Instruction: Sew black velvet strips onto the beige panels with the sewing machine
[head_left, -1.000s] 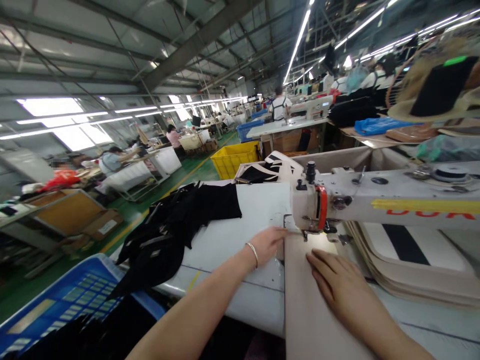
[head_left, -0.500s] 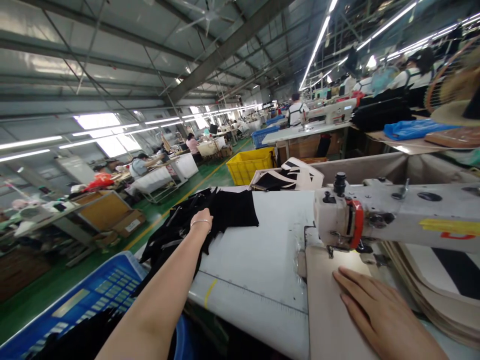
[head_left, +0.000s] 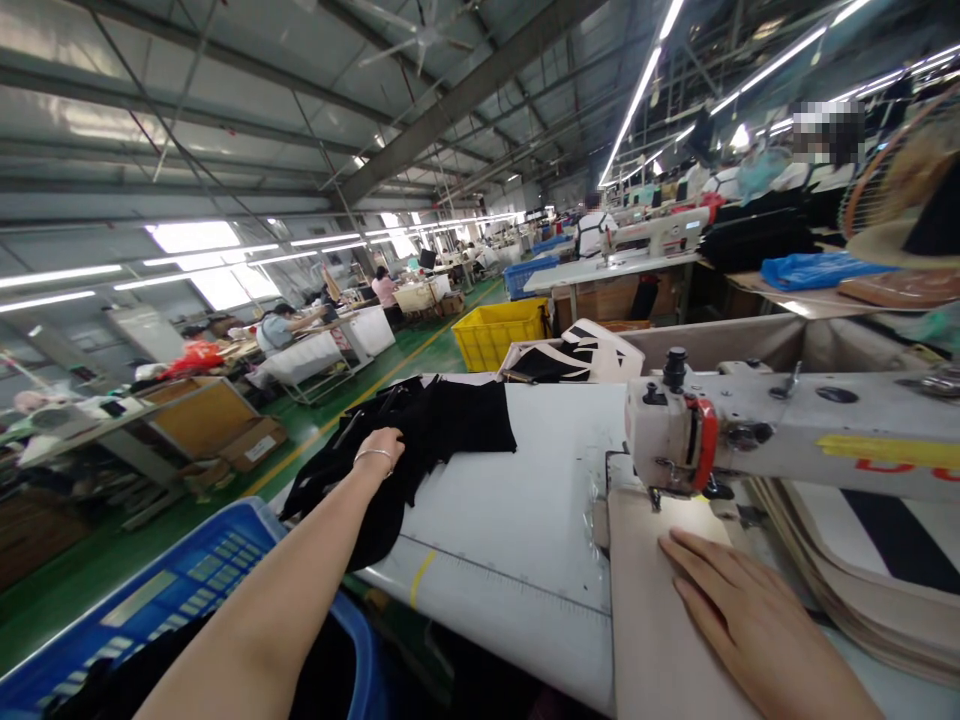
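Note:
My left hand [head_left: 381, 452], with a thin bracelet at the wrist, is closed on black fabric [head_left: 472, 415] piled at the table's left end. Its fingertips are partly hidden, and some of the cloth hangs over the front edge. My right hand [head_left: 739, 600] lies flat, fingers stretched, on a beige panel [head_left: 641, 610]. That panel reaches under the head of a white sewing machine [head_left: 667, 440] with a red lever. Right of this hand sits a stack of beige panels [head_left: 817, 575], the top one with a black stripe.
A blue basket [head_left: 247, 520] holding black cloth stands below the table's left edge. Behind the white table [head_left: 525, 540] are a bin of cut pieces [head_left: 570, 355] and a yellow crate [head_left: 499, 335]. Co-workers sit at other machines farther off.
My left hand has moved left and slightly nearer, drawing black cloth toward the front edge. My right hand stays flat on the beige panel. The view has shifted slightly.

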